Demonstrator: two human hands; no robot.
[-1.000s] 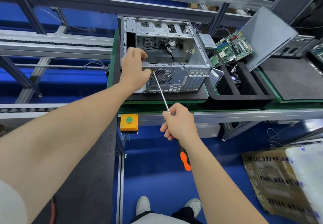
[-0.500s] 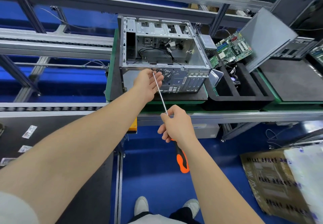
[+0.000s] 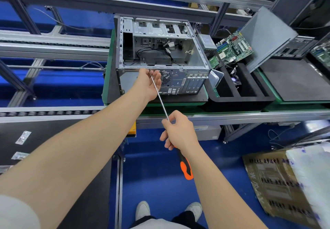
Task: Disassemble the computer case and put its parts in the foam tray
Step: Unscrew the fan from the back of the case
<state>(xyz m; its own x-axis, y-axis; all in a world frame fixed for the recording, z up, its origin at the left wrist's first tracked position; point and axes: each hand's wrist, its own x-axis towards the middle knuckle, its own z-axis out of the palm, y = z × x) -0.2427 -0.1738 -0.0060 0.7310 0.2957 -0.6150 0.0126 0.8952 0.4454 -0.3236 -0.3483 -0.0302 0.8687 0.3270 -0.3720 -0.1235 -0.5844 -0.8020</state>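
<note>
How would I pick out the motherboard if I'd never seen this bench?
Start at the open metal case mid-bench; the black foam tray sits just right of it. The motherboard leans at the tray's far end, between a grey power supply and a tilted grey panel. It is the big green board studded with slots, unlike its plain grey neighbours.

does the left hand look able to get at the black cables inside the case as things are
Probably yes. The computer case is open on top with nothing over the black cables, and the left hand is open right below that rim. Only the screwdriver shaft crosses its palm.
</note>
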